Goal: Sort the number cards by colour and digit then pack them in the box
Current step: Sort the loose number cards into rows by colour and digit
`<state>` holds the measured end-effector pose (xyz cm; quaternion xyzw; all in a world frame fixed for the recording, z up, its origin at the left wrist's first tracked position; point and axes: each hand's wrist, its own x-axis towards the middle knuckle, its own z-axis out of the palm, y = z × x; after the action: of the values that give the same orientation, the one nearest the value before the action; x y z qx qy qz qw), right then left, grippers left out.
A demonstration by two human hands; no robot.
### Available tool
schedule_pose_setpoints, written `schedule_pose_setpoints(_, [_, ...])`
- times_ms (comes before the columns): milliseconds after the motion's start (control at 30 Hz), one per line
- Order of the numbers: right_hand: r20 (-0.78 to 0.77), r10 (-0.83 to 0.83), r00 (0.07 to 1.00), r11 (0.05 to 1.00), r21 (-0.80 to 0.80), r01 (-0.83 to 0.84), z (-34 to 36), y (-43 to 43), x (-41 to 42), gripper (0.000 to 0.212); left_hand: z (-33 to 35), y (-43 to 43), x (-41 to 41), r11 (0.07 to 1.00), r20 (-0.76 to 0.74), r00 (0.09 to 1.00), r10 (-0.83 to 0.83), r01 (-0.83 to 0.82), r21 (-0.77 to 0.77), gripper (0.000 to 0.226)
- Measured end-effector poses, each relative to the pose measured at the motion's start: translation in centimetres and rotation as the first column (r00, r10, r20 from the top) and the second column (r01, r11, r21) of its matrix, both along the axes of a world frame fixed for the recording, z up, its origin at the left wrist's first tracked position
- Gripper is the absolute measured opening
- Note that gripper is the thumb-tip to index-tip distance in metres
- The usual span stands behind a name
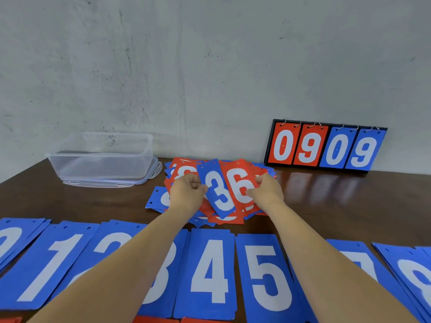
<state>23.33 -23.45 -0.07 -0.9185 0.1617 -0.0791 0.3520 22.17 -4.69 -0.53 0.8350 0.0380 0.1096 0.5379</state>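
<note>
The unsorted pile lies on the table at 12 o'clock from the person. The box is at 10 o'clock and the sorted blue row at 6 o'clock.

The left hand has its fingers curled, pinching the left edge of the blue 3 card. The right hand pinches the red 6 card, which overlaps the 3.

Likely faults:
- The overlapping cards drag together, mixing colours.
- The 6, turned round, gets filed as a 9.
- The forearms, which cross the blue row, scatter its stacks when drawn back.
</note>
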Motion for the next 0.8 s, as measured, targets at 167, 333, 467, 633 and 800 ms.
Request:
schedule_pose_setpoints(167, [0.074, -0.021, 0.997, 0.932, 0.362, -0.007, 2.3, -1.2, -1.6, 0.027, 2.2, 0.7, -0.1, 0.993, 0.04, 0.999, 0.014, -0.009, -0.116, 0.004])
schedule_pose_setpoints(333, [0.09, 0.026, 0.996, 0.88, 0.471, -0.065, 5.3, -1.0, -4.4, 0.03, 4.6, 2.2, -1.5, 0.982, 0.082, 0.996, 0.024, -0.008, -0.19, 0.004])
schedule_pose_setpoints(467, [0.042, 0.108, 0.993, 0.891, 0.44, -0.115, 6.2, -0.1, -6.3, 0.029, 5.8, 4.5, -3.9, 0.975, 0.078, 0.996, 0.036, -0.018, -0.221, 0.019])
schedule_pose_setpoints(633, [0.022, 0.166, 0.986, 0.9, 0.405, -0.161, 6.1, 1.6, -8.1, 0.029, 5.8, 8.3, -7.8, 0.984, 0.033, 0.996, 0.079, -0.073, -0.162, 0.006])
schedule_pose_setpoints(800, [0.027, 0.241, 0.97, 0.89, 0.392, -0.232, 5.7, 3.2, -11.3, 0.021, 4.7, 11.6, -10.7, 0.995, -0.086, 0.996, -0.005, -0.004, -0.104, 0.009])
